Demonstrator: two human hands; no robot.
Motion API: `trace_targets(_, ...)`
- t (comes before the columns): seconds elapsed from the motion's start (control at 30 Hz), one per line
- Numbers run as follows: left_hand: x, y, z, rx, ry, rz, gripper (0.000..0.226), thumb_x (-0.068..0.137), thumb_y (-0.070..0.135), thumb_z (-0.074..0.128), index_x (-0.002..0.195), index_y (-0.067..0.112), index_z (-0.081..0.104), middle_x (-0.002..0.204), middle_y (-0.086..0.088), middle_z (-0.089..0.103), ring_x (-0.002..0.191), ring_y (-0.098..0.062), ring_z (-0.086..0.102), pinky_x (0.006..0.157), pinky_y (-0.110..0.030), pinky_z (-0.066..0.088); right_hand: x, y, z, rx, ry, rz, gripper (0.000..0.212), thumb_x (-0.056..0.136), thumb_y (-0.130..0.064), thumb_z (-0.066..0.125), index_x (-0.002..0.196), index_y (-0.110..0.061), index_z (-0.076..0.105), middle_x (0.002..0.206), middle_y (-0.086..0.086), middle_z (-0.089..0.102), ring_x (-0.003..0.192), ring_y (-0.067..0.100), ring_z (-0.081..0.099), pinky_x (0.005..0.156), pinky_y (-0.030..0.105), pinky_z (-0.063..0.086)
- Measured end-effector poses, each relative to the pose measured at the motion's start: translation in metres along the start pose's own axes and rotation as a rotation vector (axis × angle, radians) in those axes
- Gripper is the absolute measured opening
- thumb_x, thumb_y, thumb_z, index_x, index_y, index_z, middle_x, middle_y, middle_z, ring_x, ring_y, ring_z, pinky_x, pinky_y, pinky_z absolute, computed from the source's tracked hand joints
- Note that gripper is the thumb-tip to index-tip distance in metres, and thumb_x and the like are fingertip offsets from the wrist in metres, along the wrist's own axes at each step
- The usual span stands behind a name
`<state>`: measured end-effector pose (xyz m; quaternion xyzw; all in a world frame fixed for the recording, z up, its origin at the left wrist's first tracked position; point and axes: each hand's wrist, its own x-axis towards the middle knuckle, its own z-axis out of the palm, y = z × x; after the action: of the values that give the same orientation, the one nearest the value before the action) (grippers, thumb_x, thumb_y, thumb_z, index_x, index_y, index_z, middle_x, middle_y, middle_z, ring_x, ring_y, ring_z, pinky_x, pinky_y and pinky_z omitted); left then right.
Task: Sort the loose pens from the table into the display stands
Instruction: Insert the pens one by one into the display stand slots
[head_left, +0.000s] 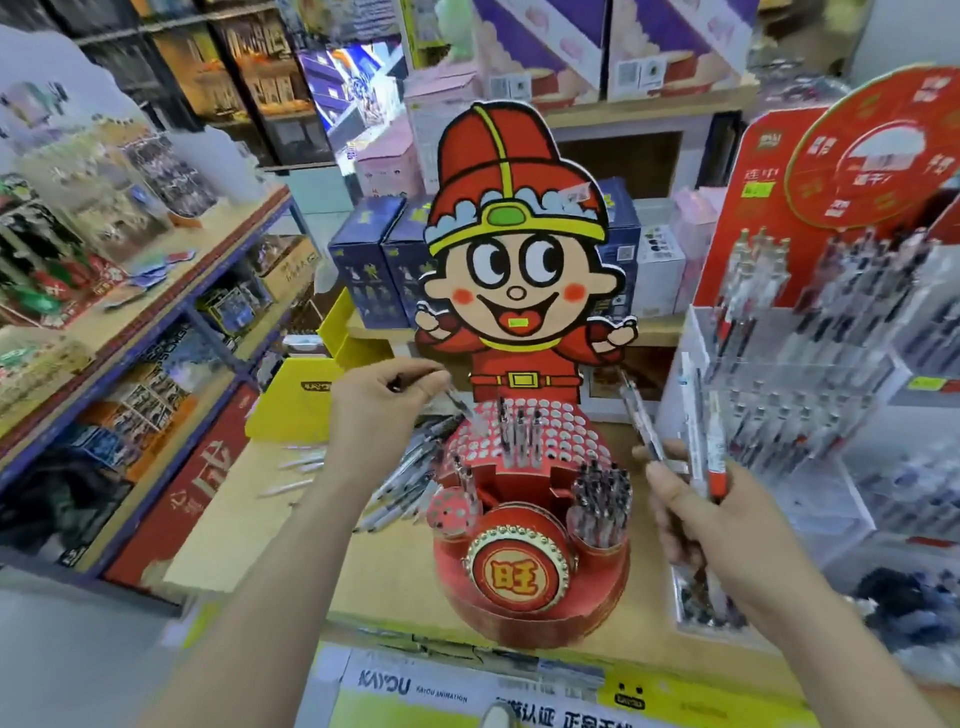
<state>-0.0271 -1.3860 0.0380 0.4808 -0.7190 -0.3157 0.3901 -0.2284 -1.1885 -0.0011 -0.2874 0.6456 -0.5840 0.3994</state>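
Pinching one pen (457, 402), the left hand (384, 400) holds its long axis slanting down-right, tip just beside the holes (566, 431) of the red stand (530, 621); this hand is nearer. The right hand (691, 509) grips a pen bundle (714, 462); loose pens (400, 493) lie on the bench (249, 519), left of the stand.

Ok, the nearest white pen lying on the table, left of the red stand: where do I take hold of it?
Pinch the white pen mid-barrel, coming straight down from above. It lies flat on the table, clear of the pen pile, so both long sides look free.
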Motion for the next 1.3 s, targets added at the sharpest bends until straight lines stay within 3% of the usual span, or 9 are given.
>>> trace_targets(0.23,0.042,-0.042,0.021,-0.047,-0.313,0.112,0.002,0.078,0.021,0.078,0.080,0.022,0.077,0.079,0.018,0.070,0.081,-0.003,0.066,0.082,-0.028,0.054,0.023,-0.004,0.057,0.073,0.198,0.037,0.017,0.092,-0.019,0.062,0.104,-0.008,0.067,0.053,-0.001,0.051,0.042,0.015,0.040,0.046,0.026,0.027)
trace_targets(0.43,0.063,-0.039,0.021,-0.003,-0.596,0.267,0.012,0.079,0.026,0.077,0.089,0.021,0.079,0.076,0.026,0.065,0.074,0.009,0.060,0.077,-0.019,0.052,0.020,-0.006,0.080,0.114,0.285,0.076,0.010,0.091,-0.017,0.061,0.097,-0.009,0.064,0.053,0.004,0.052,0.039,0.013,0.036,0.037,0.019,0.024)
trace_targets(0.5,0.067,-0.037,0.023,0.051,-0.683,0.311,0.013,0.082,0.026,0.074,0.093,0.021,0.078,0.080,0.022,0.066,0.077,0.010,0.059,0.078,-0.010,0.049,0.020,-0.007,0.083,0.099,0.295,0.074,0.012,0.091,-0.017,0.061,0.098,-0.007,0.064,0.055,0.004,0.052,0.039,0.013,0.037,0.036,0.018,0.025)
trace_targets(0.57,0.070,-0.036,0.026,0.074,-0.707,0.326,0.015,0.084,0.026,0.072,0.097,0.021,0.077,0.088,0.016,0.069,0.081,0.009,0.059,0.078,-0.004,0.045,0.020,-0.006,0.085,0.089,0.298,0.081,0.019,0.091,-0.017,0.061,0.104,-0.003,0.063,0.058,0.003,0.055,0.042,0.013,0.040,0.036,0.018,0.027)
trace_targets(0.67,0.075,-0.035,0.029,0.088,-0.719,0.346,0.018,0.087,0.028,0.068,0.102,0.021,0.076,0.099,0.012,0.071,0.094,0.001,0.060,0.087,-0.015,0.047,0.020,-0.007,0.086,0.104,0.293,0.091,0.026,0.089,-0.017,0.064,0.108,0.000,0.065,0.067,0.008,0.052,0.049,0.013,0.044,0.037,0.019,0.029)
trace_targets(0.77,0.078,-0.031,0.031,0.156,-0.769,0.397,0.019,0.090,0.027,0.065,0.106,0.024,0.074,0.108,0.010,0.071,0.103,-0.003,0.060,0.093,-0.020,0.046,0.021,-0.008,0.087,0.095,0.293,0.086,0.020,0.084,-0.019,0.067,0.100,-0.008,0.072,0.067,0.012,0.048,0.052,0.014,0.044,0.039,0.020,0.030)
trace_targets(0.97,0.085,-0.026,0.028,0.303,-0.858,0.584,0.017,0.090,0.031,0.064,0.103,0.024,0.073,0.096,0.010,0.073,0.094,-0.007,0.063,0.085,-0.032,0.052,0.023,-0.015,0.089,0.114,0.280,0.034,0.021,0.080,-0.018,0.068,0.099,-0.010,0.073,0.062,0.007,0.054,0.050,0.014,0.047,0.039,0.019,0.033)
trace_targets(1.07,0.087,-0.027,0.030,0.229,-0.860,0.491,0.021,0.085,0.039,0.068,0.098,0.023,0.074,0.091,0.010,0.072,0.087,-0.005,0.062,0.081,-0.033,0.053,0.026,-0.018,0.092,0.151,0.271,0.015,0.023,0.074,-0.025,0.068,0.094,-0.014,0.074,0.062,0.005,0.054,0.048,0.014,0.047,0.038,0.020,0.032)
trace_targets(1.3,0.093,-0.029,0.039,0.213,-0.977,0.485,0.021,0.089,0.024,0.067,0.109,0.024,0.072,0.103,0.011,0.072,0.099,-0.003,0.063,0.091,-0.032,0.052,0.036,-0.021,0.095,0.141,0.239,0.038,0.021,0.075,-0.028,0.069,0.090,-0.016,0.077,0.067,0.009,0.054,0.056,0.019,0.045,0.040,0.021,0.035)
